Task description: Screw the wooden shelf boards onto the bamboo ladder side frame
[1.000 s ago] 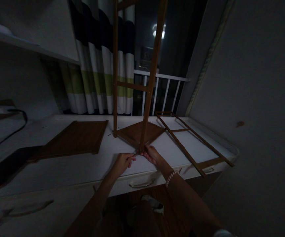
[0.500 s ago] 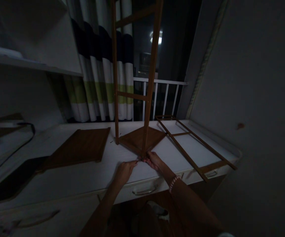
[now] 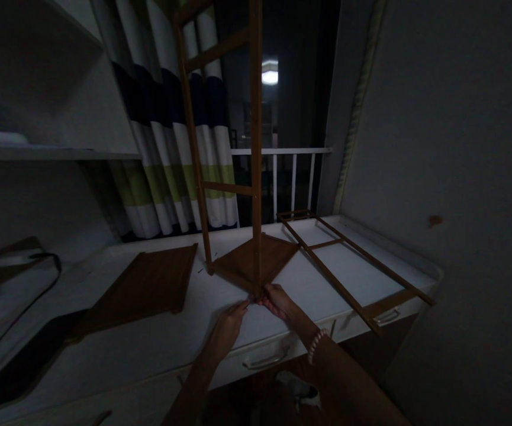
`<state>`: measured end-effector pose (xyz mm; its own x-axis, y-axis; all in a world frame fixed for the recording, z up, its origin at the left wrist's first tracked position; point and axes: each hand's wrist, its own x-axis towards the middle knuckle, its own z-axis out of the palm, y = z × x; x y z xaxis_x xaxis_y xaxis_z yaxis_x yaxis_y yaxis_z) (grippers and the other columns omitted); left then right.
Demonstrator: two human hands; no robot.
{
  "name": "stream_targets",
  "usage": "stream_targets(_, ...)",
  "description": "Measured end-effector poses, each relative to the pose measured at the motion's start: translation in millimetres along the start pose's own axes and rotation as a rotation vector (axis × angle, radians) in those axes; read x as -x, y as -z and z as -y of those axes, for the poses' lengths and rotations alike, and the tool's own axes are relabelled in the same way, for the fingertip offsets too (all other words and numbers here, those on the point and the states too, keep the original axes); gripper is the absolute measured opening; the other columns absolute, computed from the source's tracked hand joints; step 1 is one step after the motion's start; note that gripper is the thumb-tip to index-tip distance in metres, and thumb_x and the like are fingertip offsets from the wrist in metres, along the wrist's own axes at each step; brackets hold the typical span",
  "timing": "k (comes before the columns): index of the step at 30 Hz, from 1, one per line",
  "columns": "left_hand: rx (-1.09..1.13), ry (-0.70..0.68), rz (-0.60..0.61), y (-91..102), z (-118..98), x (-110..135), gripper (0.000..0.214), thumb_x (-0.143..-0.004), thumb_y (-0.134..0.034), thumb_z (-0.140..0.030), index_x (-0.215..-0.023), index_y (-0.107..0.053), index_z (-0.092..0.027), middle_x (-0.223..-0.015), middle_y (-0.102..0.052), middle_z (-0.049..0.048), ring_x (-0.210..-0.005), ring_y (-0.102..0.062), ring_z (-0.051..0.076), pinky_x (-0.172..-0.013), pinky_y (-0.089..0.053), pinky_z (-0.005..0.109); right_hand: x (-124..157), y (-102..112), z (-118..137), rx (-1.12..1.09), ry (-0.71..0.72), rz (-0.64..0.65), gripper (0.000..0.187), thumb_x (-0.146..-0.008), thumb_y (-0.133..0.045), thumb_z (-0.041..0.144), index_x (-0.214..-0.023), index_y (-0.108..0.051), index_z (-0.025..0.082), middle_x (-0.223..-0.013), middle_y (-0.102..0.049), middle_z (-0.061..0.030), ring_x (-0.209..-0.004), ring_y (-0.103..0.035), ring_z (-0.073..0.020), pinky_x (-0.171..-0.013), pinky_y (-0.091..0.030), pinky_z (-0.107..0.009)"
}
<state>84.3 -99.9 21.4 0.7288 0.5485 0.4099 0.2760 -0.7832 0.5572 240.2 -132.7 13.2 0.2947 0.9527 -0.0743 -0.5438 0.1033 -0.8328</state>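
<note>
A tall brown wooden ladder-like frame [image 3: 256, 148] stands upright on the white desktop, its foot at the corner of a square wooden shelf panel [image 3: 256, 260]. At that near corner my right hand [image 3: 277, 302] is closed, its fingers wrapped round the foot of the frame's post. Just left of it my left hand [image 3: 229, 326] is pinched at the same joint. Whatever small thing lies between its fingertips is too dark to make out. A second wooden frame [image 3: 322, 269] lies flat to the right, and another wooden panel [image 3: 149, 281] lies to the left.
Two small dark pieces, perhaps screws [image 3: 200, 271], lie beside the frame's left foot. A dark flat board [image 3: 29, 355] and a black cable [image 3: 38, 290] are at the left. Curtains [image 3: 167, 148] and a white railing [image 3: 282, 151] stand behind the desk [image 3: 149, 349].
The head view has shifted, so the desk and upright frame appear lower, with the frame's top further left. Both hands stay at the same corner joint.
</note>
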Motion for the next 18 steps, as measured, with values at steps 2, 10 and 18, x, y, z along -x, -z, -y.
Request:
stream_targets(2,-0.027,0.023,-0.017,-0.4,3.0,0.3,0.033,-0.079,-0.031,-0.026,-0.097,-0.058,-0.016,-0.088,-0.064,0.0074,-0.078,-0.058,0.015,-0.074,-0.045,0.026,-0.4,-0.1,-0.5,-0.013,0.002,0.003,0.020,-0.072,-0.042,0.016,-0.054,-0.050,0.012,-0.041,-0.050,0.0002,-0.038,-0.047,-0.0072,-0.040,-0.038,-0.016)
stream_targets(10,0.082,0.099,-0.080,-4.9,6.2,-1.7,0.037,-0.077,-0.036,-0.030,-0.109,-0.047,-0.015,-0.066,-0.058,0.0010,-0.059,-0.053,0.011,-0.062,-0.044,0.024,-2.6,1.2,-2.7,-0.027,0.002,0.043,0.018,-0.072,-0.042,0.018,-0.058,-0.052,0.012,-0.046,-0.054,-0.0017,-0.037,-0.045,-0.0068,-0.039,-0.037,-0.018)
stream_targets(18,0.101,0.156,-0.042,-3.6,9.7,0.6,0.024,-0.077,-0.036,-0.033,-0.076,-0.055,-0.017,-0.056,-0.056,-0.0004,-0.049,-0.051,0.011,-0.052,-0.043,0.023,-2.2,2.6,-4.4,0.024,-0.011,0.017,0.021,-0.072,-0.044,0.021,-0.055,-0.051,0.013,-0.046,-0.055,-0.0022,-0.041,-0.047,-0.0072,-0.041,-0.037,-0.017)
